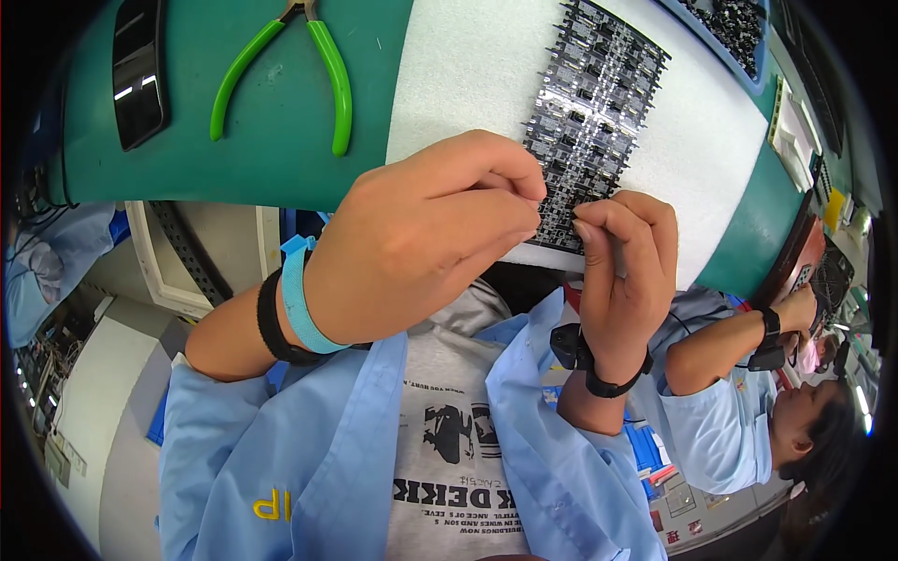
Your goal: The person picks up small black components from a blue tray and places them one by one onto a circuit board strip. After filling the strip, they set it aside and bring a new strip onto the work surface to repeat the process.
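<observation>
A long dark panel of small circuit boards (599, 89) lies on a white foam sheet (468, 75). Over the left edge of its near end is my left hand (426, 238), thumb and fingers pinched together. My right hand (631, 252) is closed in a pinch at the right side of the same end, its fingertips a short gap from the left ones. Whatever sits between the fingertips of either hand is hidden or too small to name. A light blue strap and a black band circle my left wrist; a black band is on my right.
Green-handled pliers (337, 89) and a black phone-like slab (140, 75) lie on the green mat (192, 168) to the left. A blue bin (762, 65) of small black parts stands at the far right. Beside me on the right, a co-worker (725, 402) in light blue works.
</observation>
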The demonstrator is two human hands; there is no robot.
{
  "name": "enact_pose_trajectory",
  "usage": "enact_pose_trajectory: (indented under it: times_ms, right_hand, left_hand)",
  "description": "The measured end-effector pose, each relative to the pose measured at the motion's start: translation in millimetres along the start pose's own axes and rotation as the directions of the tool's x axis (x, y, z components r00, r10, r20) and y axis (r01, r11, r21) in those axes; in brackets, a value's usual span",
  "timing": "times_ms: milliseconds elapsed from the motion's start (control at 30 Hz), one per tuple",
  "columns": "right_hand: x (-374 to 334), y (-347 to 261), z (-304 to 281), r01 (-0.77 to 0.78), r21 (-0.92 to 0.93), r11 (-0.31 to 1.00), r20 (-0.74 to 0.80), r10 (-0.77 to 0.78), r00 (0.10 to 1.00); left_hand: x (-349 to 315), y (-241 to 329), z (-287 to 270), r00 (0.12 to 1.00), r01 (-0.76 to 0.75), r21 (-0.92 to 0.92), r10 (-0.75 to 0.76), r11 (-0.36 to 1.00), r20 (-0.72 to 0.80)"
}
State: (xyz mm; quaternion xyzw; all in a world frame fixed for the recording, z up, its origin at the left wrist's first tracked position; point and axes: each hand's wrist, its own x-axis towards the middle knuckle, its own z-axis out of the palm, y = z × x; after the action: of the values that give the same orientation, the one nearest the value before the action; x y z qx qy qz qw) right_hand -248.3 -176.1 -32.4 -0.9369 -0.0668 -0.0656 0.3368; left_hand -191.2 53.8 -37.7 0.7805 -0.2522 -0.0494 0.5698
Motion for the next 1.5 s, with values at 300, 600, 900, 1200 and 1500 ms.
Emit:
enact_pose_trajectory:
  times_ms: [300, 600, 900, 1200, 1500]
  right_hand:
    - [1.7, -1.5, -0.9, 0.039, -0.032, 0.999, 0.008, -0.039, 0.999]
    - [0.8, -0.3, 2.0, 0.092, -0.030, 0.995, -0.021, -0.093, 0.995]
    - [0.0, -2.2, 0.9, 0.148, -0.101, 0.984, -0.035, -0.152, 0.988]
    - [0.7, -8.8, -2.7, 0.207, -0.206, 0.956, 0.012, -0.209, 0.978]
    - [9.8, -13.8, -5.4, 0.124, -0.130, 0.984, 0.012, -0.124, 0.992]
  left_hand:
    - [0.4, 1.5, -3.2, 0.999, 0.033, -0.019, -0.033, 0.999, 0.041]
    - [-3.1, 5.6, -5.8, 0.997, 0.048, -0.022, -0.047, 0.999, 0.061]
    - [-2.7, 5.7, 5.0, 1.000, -0.007, -0.065, 0.008, 0.998, 0.009]
    - [-1.5, 7.6, 7.1, 0.999, -0.032, 0.027, 0.031, 0.999, 0.026]
    - [7.6, 5.1, 5.0, 0.998, -0.040, 0.024, 0.039, 0.999, 0.044]
